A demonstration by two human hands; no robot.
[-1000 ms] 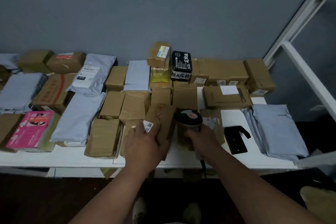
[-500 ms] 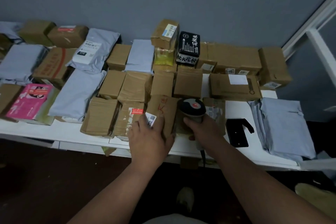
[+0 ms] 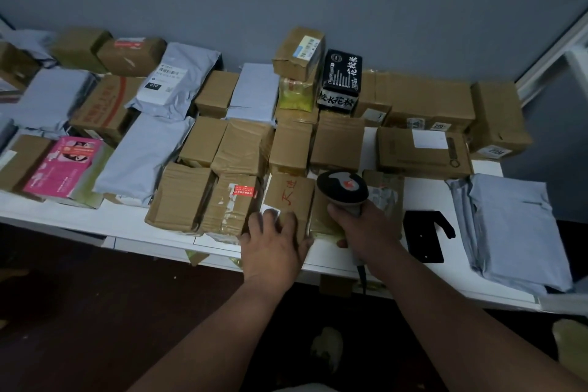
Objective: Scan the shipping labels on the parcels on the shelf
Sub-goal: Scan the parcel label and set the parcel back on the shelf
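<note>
Across the white shelf (image 3: 375, 267), parcels lie packed from left edge to right. Largest: long cardboard boxes at far right (image 3: 423, 99), stiff, likely heavier, best slid rather than lifted. Grey poly mailers at near right (image 3: 515, 226) and left of centre (image 3: 143, 156); soft, slick, floppy, so a label may wrinkle and need flattening with a palm. Pink box (image 3: 63, 165) at near left. Black printed pack (image 3: 342, 79) stands far centre beside a tilted carton (image 3: 299, 54).

Parcel in hand: small brown box (image 3: 288, 197) at the near edge, centre, red handwriting on top, white label (image 3: 269, 212) at its near-left corner. Looks light and rigid; hold by the near edge and sides, keeping fingers off the label.

Left hand (image 3: 273, 245) rests over the box's near end, fingers curled over it, partly covering the label. Judgement: label needs uncovering for a clean read.

Right hand (image 3: 366, 226) is wrapped round the scanner (image 3: 343, 189) handle, head just right of the box, touching or nearly so. Cable runs down below the shelf edge.

Black bracket (image 3: 426, 235) lies flat to the right, apart from the hand.
</note>
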